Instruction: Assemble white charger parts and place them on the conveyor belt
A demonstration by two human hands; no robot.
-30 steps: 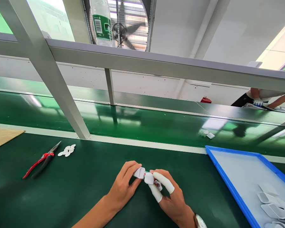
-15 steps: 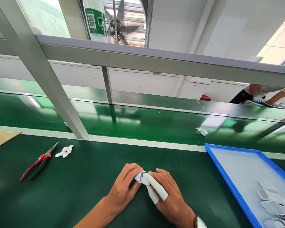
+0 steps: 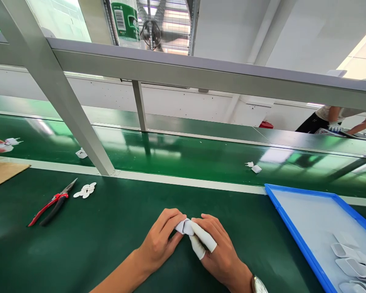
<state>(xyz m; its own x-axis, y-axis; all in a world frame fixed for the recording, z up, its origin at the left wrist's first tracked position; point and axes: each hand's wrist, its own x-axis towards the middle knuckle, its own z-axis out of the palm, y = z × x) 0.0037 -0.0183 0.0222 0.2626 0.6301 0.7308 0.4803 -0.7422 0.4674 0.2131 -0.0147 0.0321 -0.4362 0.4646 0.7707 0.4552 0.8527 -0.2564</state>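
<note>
Plastic casing (image 3: 183,226) sits pinched between the left hand (image 3: 160,242) and right hand (image 3: 219,254), fingertips closed on it over the green table (image 3: 110,244), apparently mid-assembly; firmer pressing seems needed next. Pliers (image 3: 50,203) lie far left, blue tray (image 3: 295,238) right.

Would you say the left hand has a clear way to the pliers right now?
Probably yes: bare green mat lies between the left hand and the pliers, though that hand is gripping a white part.
</note>
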